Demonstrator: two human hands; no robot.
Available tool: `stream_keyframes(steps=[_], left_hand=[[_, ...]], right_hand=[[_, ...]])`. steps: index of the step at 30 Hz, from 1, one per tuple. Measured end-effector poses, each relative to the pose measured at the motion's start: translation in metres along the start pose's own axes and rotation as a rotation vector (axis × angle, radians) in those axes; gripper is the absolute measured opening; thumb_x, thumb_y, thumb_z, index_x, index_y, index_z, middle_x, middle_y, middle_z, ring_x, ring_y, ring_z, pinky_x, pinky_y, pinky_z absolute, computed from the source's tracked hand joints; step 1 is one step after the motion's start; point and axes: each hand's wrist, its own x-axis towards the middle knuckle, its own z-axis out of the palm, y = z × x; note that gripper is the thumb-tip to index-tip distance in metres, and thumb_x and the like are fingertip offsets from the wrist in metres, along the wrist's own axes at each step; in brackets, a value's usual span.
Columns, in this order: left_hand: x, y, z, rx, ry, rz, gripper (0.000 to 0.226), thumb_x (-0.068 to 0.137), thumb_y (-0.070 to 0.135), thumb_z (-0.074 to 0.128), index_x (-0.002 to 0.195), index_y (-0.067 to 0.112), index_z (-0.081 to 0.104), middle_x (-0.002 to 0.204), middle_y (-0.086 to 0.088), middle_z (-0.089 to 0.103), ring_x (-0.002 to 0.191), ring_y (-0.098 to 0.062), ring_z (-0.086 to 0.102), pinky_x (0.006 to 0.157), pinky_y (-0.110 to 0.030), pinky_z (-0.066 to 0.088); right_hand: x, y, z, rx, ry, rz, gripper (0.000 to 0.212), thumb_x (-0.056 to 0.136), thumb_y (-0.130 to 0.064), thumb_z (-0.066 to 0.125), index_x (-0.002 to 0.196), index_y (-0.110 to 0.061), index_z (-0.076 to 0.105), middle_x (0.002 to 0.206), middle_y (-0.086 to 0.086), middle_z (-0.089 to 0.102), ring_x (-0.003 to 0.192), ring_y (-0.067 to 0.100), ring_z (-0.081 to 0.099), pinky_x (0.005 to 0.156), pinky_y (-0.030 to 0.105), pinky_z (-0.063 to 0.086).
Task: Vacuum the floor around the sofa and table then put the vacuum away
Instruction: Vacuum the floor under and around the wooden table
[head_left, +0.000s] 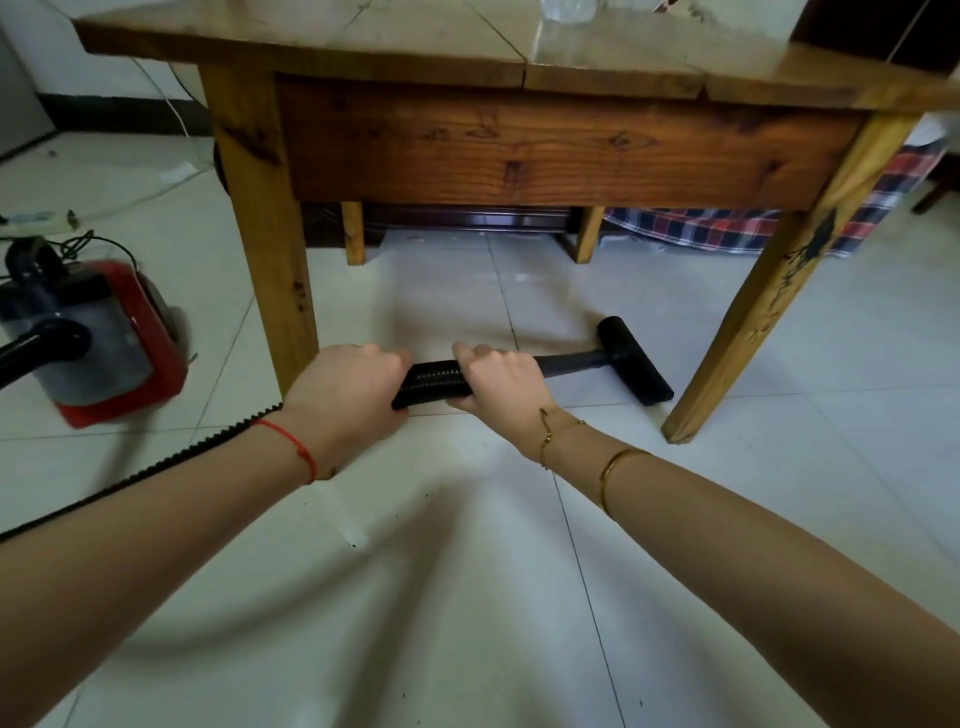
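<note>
My left hand (345, 392) and my right hand (501, 384) both grip the black ribbed vacuum hose (434, 382) low over the white tiled floor. A thin black tube runs from my right hand to the black T-shaped nozzle (634, 361), which lies on the tiles under the wooden table (519, 150), close to its front right leg (753, 322). The hose trails back left under my left forearm. The red and black vacuum body (104, 338) sits on the floor at the left.
The table's front left leg (265, 234) stands just beyond my left hand. A plaid cloth (727, 228) hangs behind the table at the right. A white power strip (39, 221) and cables lie on the floor at the far left. A clear bottle (566, 10) stands on the tabletop.
</note>
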Motion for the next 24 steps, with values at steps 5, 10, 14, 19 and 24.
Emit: stream_keyframes(steps=[5, 10, 14, 19, 24], left_hand=[[0.029, 0.044, 0.004, -0.079, -0.003, 0.071, 0.018, 0.086, 0.024, 0.051, 0.103, 0.018, 0.052, 0.087, -0.004, 0.061, 0.079, -0.028, 0.062, 0.062, -0.030, 0.039], [0.059, 0.086, 0.015, -0.106, -0.034, 0.096, 0.020, 0.087, 0.021, 0.050, 0.107, 0.016, 0.050, 0.092, -0.004, 0.061, 0.081, -0.026, 0.061, 0.061, -0.031, 0.038], [0.073, 0.105, 0.019, -0.121, -0.047, 0.096, 0.020, 0.087, 0.019, 0.051, 0.107, 0.015, 0.050, 0.089, -0.004, 0.060, 0.073, -0.025, 0.056, 0.060, -0.032, 0.038], [0.068, 0.100, 0.018, -0.129, -0.047, 0.068, 0.021, 0.087, 0.019, 0.052, 0.107, 0.014, 0.051, 0.095, -0.005, 0.062, 0.082, -0.027, 0.062, 0.061, -0.032, 0.038], [0.045, 0.070, 0.011, -0.103, -0.055, 0.029, 0.020, 0.087, 0.021, 0.052, 0.107, 0.015, 0.051, 0.092, -0.004, 0.060, 0.080, -0.027, 0.060, 0.061, -0.031, 0.037]], right_hand=[[-0.020, 0.044, 0.017, 0.070, -0.020, 0.143, 0.033, 0.086, -0.036, 0.061, 0.100, -0.010, 0.049, 0.093, 0.006, 0.061, 0.080, 0.027, 0.061, 0.059, 0.031, 0.038], [-0.036, 0.083, 0.031, 0.101, -0.046, 0.235, 0.031, 0.084, -0.033, 0.063, 0.101, -0.010, 0.050, 0.096, 0.006, 0.058, 0.083, 0.027, 0.059, 0.062, 0.031, 0.042], [-0.043, 0.102, 0.038, 0.058, -0.062, 0.274, 0.031, 0.084, -0.034, 0.063, 0.103, -0.012, 0.051, 0.096, 0.007, 0.058, 0.087, 0.027, 0.058, 0.062, 0.030, 0.040], [-0.035, 0.097, 0.037, 0.077, -0.069, 0.260, 0.030, 0.085, -0.031, 0.063, 0.106, -0.011, 0.053, 0.097, 0.008, 0.059, 0.090, 0.028, 0.057, 0.065, 0.031, 0.042], [-0.019, 0.064, 0.027, 0.136, -0.088, 0.195, 0.030, 0.086, -0.030, 0.063, 0.107, -0.011, 0.053, 0.098, 0.008, 0.059, 0.090, 0.027, 0.058, 0.070, 0.034, 0.049]])
